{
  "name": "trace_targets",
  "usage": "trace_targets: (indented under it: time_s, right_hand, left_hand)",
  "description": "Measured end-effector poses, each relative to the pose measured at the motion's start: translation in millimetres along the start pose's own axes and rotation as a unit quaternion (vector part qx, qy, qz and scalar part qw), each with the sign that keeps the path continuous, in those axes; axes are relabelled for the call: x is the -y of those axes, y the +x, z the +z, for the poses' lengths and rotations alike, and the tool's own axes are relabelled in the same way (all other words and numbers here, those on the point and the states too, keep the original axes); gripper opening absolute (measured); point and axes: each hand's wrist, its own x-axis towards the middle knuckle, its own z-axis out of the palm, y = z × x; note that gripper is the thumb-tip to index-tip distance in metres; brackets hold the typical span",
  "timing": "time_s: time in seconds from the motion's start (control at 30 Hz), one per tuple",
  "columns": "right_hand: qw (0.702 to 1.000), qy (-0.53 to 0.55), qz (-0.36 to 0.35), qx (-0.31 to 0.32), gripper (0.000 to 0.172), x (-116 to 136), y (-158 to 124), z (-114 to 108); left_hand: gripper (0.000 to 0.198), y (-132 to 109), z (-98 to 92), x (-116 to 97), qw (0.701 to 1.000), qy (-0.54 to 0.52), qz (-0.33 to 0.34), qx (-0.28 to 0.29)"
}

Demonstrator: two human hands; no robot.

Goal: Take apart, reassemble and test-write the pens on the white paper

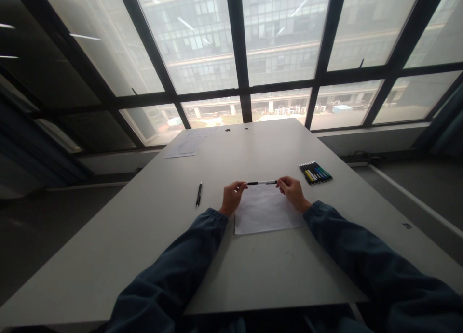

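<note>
A black-and-white pen (261, 182) is held level between my two hands, over the far edge of a blank sheet of paper (265, 212). My left hand (233, 196) pinches its black end. At the white end, my right hand (291, 192) grips it between thumb and fingers. A black pen (198, 194) lies alone on the table to the left of my left hand. Beyond my right hand, several pens (315, 173) with black, yellow, white, blue and green parts lie side by side in a row.
The white table (144, 256) reaches toward large windows (202, 44) with dark frames. Printed papers (184, 144) lie at its far left. A small dark object (406, 225) rests near the right edge. Two small dark spots, perhaps holes, show at the far end.
</note>
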Motion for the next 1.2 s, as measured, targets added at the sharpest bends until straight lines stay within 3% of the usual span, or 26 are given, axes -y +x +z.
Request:
trace_targets:
  time_s: [1.2]
  right_hand:
    - [1.0, -0.021, -0.004, 0.0, 0.033, 0.9, -0.5, -0.1]
  left_hand:
    - [0.032, -0.9, -1.2, -0.8, 1.0, 0.002, -0.01, 0.011]
